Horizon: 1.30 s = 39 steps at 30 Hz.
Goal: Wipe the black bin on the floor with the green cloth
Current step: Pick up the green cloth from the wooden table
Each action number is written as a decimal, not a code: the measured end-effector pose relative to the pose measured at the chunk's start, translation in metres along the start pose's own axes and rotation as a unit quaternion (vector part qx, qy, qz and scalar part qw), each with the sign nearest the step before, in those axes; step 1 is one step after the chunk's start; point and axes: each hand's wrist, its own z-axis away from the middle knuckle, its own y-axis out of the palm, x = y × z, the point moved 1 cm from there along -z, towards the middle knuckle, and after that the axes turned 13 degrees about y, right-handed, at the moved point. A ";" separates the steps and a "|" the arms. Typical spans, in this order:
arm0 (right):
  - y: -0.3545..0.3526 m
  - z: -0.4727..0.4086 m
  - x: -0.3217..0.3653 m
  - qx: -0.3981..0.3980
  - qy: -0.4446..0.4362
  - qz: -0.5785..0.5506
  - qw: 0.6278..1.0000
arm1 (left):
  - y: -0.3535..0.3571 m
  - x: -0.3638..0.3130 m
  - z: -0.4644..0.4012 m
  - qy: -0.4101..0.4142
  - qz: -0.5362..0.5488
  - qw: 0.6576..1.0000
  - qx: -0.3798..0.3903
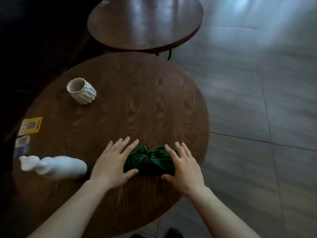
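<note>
A crumpled dark green cloth (150,160) lies on a round wooden table (137,100) near its front edge. My left hand (114,162) lies flat with straight fingers at the cloth's left side, thumb against it. My right hand (182,164) rests with straight fingers on the cloth's right end, thumb at its front edge. No black bin shows in this view.
On the table's left stand a white faceted cup (81,91), a white figurine (54,166) lying on its side, and small cards (30,126) near the edge. A second round table (145,24) stands behind. Grey tiled floor (257,117) spreads to the right.
</note>
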 end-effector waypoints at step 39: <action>-0.145 0.189 0.136 -0.234 -0.015 0.116 0.965 | -0.173 -0.027 0.159 0.069 0.008 0.979 -0.194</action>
